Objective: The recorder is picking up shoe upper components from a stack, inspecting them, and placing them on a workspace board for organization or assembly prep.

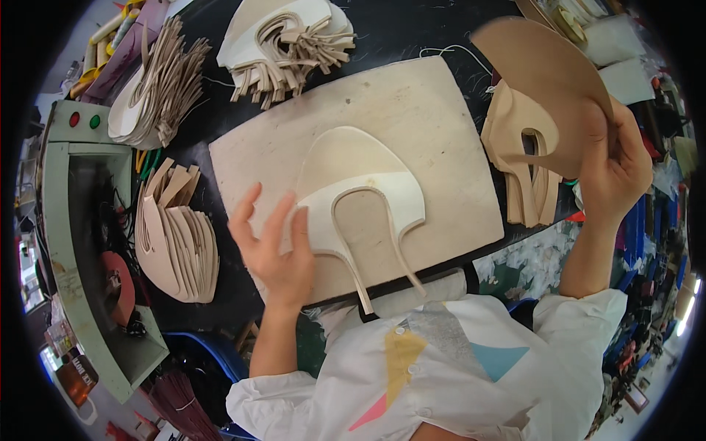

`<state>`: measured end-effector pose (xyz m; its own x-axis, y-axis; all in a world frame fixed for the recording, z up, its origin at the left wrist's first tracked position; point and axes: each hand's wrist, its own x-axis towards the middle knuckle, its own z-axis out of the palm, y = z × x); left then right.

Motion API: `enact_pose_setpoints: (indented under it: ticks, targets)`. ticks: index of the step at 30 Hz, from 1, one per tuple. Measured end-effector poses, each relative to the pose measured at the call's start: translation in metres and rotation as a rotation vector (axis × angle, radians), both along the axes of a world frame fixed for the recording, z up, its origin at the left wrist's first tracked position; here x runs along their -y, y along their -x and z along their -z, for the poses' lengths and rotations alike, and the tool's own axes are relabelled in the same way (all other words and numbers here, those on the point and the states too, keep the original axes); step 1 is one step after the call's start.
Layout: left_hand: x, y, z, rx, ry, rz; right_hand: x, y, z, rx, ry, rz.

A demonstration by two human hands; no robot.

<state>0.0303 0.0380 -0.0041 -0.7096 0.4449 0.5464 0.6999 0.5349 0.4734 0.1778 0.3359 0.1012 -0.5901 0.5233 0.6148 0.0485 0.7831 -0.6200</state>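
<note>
A cream and white shoe upper piece [357, 154] lies flat on a pale board [456, 198], its U-shaped cutout and two narrow tails toward me. My left hand [278, 253] hovers at its left edge with fingers spread, holding nothing; whether the fingertips touch it I cannot tell. Raised at the right, my right hand [621, 158] pinches a brown curved shoe upper piece [548, 73] between thumb and fingers. Behind and below that piece is a stack of similar tan pieces [504, 110], partly covered by it.
Stacked cut pieces [187, 257] stand left of the board. Farther back are a bundle with thin strips [165, 88] and a fanned white-topped pile [254, 18]. A pale green metal box [62, 176] with red and green buttons borders the left. Yellow spools [99, 48] lie beyond.
</note>
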Motion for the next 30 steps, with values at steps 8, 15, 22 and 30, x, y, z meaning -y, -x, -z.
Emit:
enact_pose_setpoints:
  ticks: [8,15,22,30]
  targets:
    - [-0.016,0.014,-0.105,0.515,-0.513,0.392,0.086,0.058,-0.027,0.094,0.748,-0.599]
    - [-0.014,0.026,-0.008,0.696,-0.120,0.246,0.088,0.067,0.089,0.561,0.628,-0.300]
    - [-0.017,0.024,0.026,0.503,-0.016,0.136,0.097,0.069,0.128,0.590,0.438,-0.153]
    - [-0.019,0.025,0.028,0.474,0.003,0.123,0.094,0.078,0.123,0.632,0.446,-0.143]
